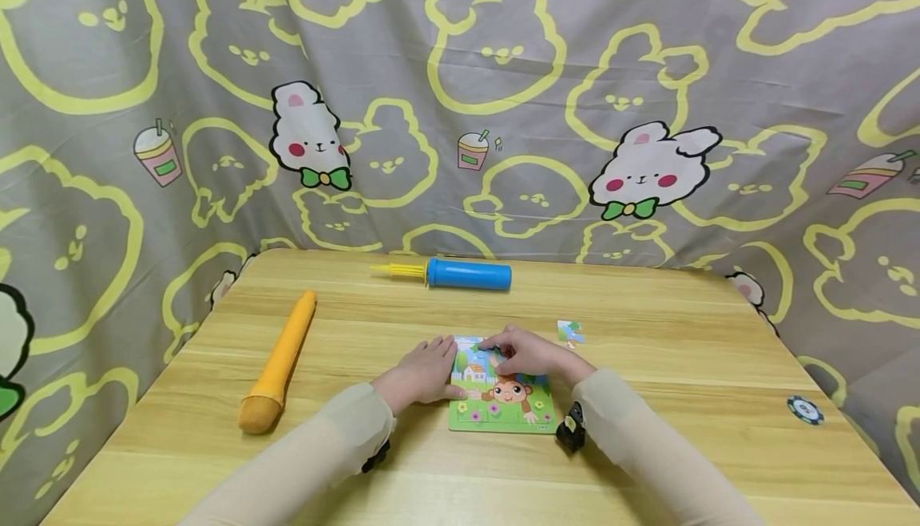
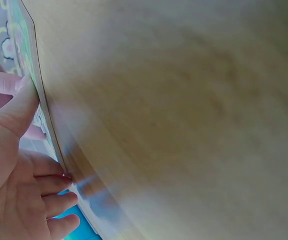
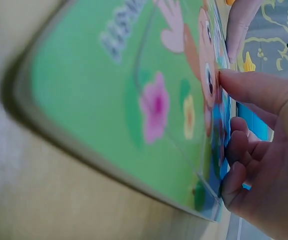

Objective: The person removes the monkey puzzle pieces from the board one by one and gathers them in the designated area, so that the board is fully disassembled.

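A flat jigsaw puzzle [image 1: 496, 410] with a monkey, a house and flowers lies on the wooden table. My left hand [image 1: 426, 370] rests at its left side, fingers extended along the edge; the left wrist view shows the thumb [image 2: 26, 102] at the board's rim. Over the upper part of the picture, my right hand [image 1: 528, 352] touches the surface with thumb and fingertips apart. In the right wrist view its thumb [image 3: 256, 90] meets the board near the monkey's face, and the other fingers bend toward the surface. The spot under the right palm is hidden.
Loose puzzle pieces [image 1: 570, 331] lie just beyond the right hand. A blue hand pump [image 1: 469, 274] with a yellow nozzle is at the back. An orange microphone-shaped object [image 1: 279, 362] lies on the left, a poker chip [image 1: 805, 409] on the right. A patterned curtain [image 1: 402, 71] hangs behind.
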`<state>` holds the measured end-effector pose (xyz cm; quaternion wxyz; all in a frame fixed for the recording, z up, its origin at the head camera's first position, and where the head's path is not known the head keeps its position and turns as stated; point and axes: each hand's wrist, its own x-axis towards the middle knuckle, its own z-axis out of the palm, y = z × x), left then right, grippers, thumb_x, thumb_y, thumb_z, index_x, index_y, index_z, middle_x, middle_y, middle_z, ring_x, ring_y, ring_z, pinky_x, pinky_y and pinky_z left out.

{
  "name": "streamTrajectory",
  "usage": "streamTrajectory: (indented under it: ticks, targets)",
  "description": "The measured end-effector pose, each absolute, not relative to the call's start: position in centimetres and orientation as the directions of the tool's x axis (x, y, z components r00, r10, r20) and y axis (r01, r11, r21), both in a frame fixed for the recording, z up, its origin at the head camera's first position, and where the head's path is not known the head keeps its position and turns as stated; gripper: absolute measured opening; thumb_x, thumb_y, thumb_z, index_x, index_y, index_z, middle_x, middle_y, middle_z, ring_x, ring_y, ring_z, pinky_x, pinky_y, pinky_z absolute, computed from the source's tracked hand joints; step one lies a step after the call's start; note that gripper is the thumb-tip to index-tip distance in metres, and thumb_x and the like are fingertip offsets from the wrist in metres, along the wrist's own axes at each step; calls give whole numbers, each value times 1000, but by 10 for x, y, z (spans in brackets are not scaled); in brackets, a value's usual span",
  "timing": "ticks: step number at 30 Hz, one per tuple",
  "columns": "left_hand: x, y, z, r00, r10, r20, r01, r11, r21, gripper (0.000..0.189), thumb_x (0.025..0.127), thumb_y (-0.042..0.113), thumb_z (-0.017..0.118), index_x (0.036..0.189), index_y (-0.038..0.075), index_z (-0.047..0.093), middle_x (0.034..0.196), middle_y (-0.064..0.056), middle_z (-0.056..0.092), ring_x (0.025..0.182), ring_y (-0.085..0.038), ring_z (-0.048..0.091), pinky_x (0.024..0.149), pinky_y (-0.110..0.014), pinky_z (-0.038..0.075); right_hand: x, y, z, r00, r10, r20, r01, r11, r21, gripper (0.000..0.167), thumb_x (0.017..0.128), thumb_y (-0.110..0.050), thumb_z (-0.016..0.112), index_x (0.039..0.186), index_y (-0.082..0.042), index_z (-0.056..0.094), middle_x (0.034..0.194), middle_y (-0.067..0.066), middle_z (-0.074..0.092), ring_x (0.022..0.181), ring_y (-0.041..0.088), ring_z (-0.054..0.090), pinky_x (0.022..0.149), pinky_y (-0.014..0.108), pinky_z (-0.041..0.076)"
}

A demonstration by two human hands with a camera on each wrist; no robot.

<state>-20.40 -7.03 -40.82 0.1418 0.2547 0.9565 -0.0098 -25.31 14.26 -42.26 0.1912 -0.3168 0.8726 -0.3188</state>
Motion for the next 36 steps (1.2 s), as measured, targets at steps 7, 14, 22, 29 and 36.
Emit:
streamTrajectory:
  ticks: [7, 14, 22, 29, 36]
  targets:
    - [-203, -71, -407, -832, 481, -275, 486, 872, 56, 84, 86, 56, 51, 142, -2, 29, 147, -16, 26, 134, -29, 23, 107, -42, 22, -254, 140, -424, -755, -637, -157, -365, 607, -706, 37, 86, -7, 64, 123, -10, 61, 87, 6, 45, 75, 21, 37, 63, 29, 34]
    - [-202, -71, -406, -829, 486, -277, 486, 871, 75, 84, 86, 55, 51, 142, -3, 28, 148, -16, 24, 134, -29, 23, 108, -43, 21, -254, 141, -425, -762, -636, -122, -374, 586, -718, 35, 84, -3, 65, 119, -10, 63, 90, 9, 43, 79, 21, 35, 66, 31, 33]
    - [-202, -71, -405, -829, 490, -269, 491, 869, 69, 85, 86, 56, 52, 142, -3, 29, 147, -17, 25, 134, -30, 24, 107, -43, 22, -253, 142, -426, -772, -629, -91, -377, 568, -731, 34, 83, -2, 66, 117, -10, 63, 95, 10, 42, 82, 23, 35, 68, 31, 33]
    - [-201, -71, -405, -831, 486, -270, 484, 871, 77, 84, 85, 55, 53, 142, -3, 29, 147, -16, 26, 134, -30, 24, 107, -42, 22, -253, 145, -429, -782, -621, -52, -403, 568, -718, 39, 84, -6, 67, 121, -8, 53, 99, 8, 44, 83, 22, 40, 69, 33, 37]
    - [-202, -71, -406, -831, 484, -276, 484, 872, 73, 85, 86, 56, 51, 142, -3, 28, 148, -16, 24, 134, -29, 22, 108, -41, 21, -254, 152, -433, -807, -588, -50, -364, 563, -742, 33, 84, -8, 68, 112, -5, 51, 95, 6, 49, 77, 20, 43, 66, 33, 40]
